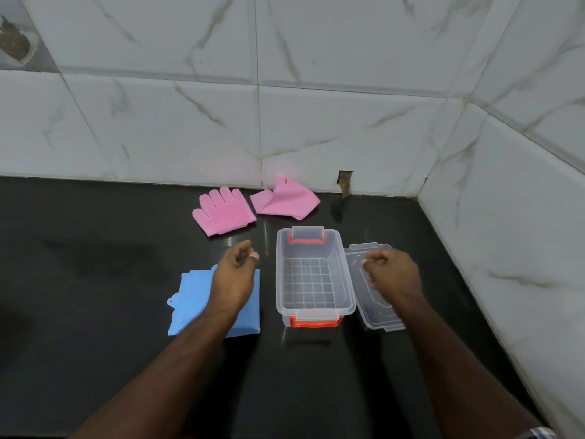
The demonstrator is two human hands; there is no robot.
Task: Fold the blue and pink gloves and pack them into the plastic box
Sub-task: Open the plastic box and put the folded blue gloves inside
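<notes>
A folded blue glove (196, 299) lies flat on the black counter, partly under my left forearm. My left hand (235, 274) hovers over its far edge, fingers curled, holding nothing. One pink glove (223, 212) lies spread with its fingers toward the wall. A second pink glove (285, 199) lies folded beside it, near the wall. The clear plastic box (346, 280) with orange latches stands empty between my hands. Its clear lid (376, 315) lies to the right of the box. My right hand (392, 270) is loosely curled above the lid, empty.
The black counter (95, 280) meets white marble-patterned tiled walls (348, 128) at the back and on the right. A small broken hole (345, 182) shows at the foot of the back wall.
</notes>
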